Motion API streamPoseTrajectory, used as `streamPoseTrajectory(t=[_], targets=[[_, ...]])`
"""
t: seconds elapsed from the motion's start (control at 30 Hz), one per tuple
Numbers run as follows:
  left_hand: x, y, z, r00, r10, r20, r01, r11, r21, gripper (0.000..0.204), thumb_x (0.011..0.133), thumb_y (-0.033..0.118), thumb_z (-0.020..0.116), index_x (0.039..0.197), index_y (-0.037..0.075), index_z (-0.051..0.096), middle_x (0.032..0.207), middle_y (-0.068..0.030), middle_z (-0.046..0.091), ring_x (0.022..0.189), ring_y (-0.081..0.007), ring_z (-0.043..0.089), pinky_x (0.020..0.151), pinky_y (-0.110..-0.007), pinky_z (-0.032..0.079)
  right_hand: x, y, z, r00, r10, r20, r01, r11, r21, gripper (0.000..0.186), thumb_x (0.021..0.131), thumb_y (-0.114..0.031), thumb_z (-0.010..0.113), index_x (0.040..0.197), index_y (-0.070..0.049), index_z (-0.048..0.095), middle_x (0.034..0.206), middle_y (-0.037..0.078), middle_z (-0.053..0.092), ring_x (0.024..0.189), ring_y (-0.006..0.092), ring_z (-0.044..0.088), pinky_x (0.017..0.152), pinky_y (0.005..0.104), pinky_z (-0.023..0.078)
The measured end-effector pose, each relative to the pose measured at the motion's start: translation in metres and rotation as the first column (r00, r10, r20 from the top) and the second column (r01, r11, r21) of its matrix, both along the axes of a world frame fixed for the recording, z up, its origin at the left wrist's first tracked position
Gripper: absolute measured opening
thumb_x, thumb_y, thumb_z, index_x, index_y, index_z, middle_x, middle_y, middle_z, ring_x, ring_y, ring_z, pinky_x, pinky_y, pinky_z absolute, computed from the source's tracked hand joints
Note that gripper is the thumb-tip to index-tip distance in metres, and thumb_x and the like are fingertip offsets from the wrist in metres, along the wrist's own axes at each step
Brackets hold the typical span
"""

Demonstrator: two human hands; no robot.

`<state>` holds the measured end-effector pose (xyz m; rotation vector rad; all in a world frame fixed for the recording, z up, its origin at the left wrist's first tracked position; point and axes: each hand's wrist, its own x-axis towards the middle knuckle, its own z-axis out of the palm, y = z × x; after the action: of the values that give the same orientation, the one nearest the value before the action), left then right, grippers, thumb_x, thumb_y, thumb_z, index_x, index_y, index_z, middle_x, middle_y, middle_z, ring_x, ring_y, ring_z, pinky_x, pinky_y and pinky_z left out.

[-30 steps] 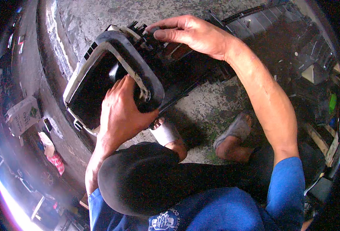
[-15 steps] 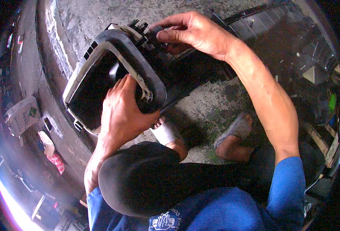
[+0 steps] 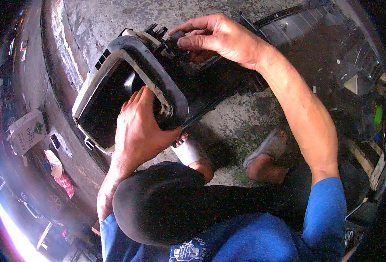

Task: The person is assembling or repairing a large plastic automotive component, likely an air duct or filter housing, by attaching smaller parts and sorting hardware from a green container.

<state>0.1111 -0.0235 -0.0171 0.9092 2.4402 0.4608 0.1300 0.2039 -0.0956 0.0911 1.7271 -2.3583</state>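
Note:
A black plastic housing [image 3: 178,91], looking like a car lamp housing, is held tilted in front of my knees. Its wide open mouth has a pale, worn rim and faces up toward me. My left hand [image 3: 136,124] grips the near side of that rim, fingers reaching inside and thumb on the outer edge; the fingertips are partly hidden. At the far end, beside several black clips, my right hand [image 3: 219,40] pinches a small dark piece [image 3: 174,43] between thumb and fingers. Whether this piece is joined to the housing I cannot tell.
Rough concrete floor [image 3: 241,114] lies below, with my sandalled feet on it. A dark ribbed plastic part [image 3: 289,25] lies at the far right, wood strips [image 3: 362,159] at the right edge. A printed white sack [image 3: 27,132] and a red-and-white wrapper [image 3: 64,185] lie left.
My right fingers have shifted the small dark piece slightly toward the housing, and more of it shows. The left hand keeps its grip; the housing has barely moved.

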Motion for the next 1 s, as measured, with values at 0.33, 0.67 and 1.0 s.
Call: streamPoseTrajectory(t=[0.33,0.67,1.0], targets=[[-0.002,-0.002,0.0,0.999,-0.049,-0.008,0.049,0.999,-0.001,0.059,0.056,0.02,0.075,0.106,0.002,0.052,0.094,-0.0186,0.059,0.093,-0.0374,0.057,0.083,-0.044,0.044,-0.004,0.001,0.011,0.999,0.038,0.034,-0.04,0.998,0.044,0.036,0.086,-0.025,0.067,0.116,-0.006,0.063,0.09,-0.002,0.067,0.074,0.0041,0.059,0.067,0.0186,0.049],[-0.002,-0.002,-0.001,0.999,-0.051,0.005,0.051,0.998,0.027,0.059,0.057,0.019,0.074,0.109,0.001,0.052,0.095,-0.019,0.06,0.094,-0.0374,0.058,0.083,-0.044,0.045,-0.006,-0.005,0.007,1.0,0.012,0.01,-0.013,0.997,0.072,0.036,0.086,-0.026,0.067,0.114,-0.005,0.063,0.09,-0.001,0.067,0.076,0.0052,0.06,0.068,0.0198,0.049],[-0.001,-0.004,-0.002,1.0,-0.023,0.012,0.023,1.0,0.0,0.063,0.055,0.018,0.076,0.11,0.001,0.051,0.095,-0.0196,0.06,0.094,-0.0374,0.058,0.083,-0.043,0.045,-0.004,0.001,0.008,0.999,0.052,-0.005,-0.052,0.999,0.01,0.035,0.087,-0.025,0.066,0.115,-0.005,0.063,0.092,-0.001,0.067,0.077,0.0049,0.06,0.068,0.0199,0.049]])
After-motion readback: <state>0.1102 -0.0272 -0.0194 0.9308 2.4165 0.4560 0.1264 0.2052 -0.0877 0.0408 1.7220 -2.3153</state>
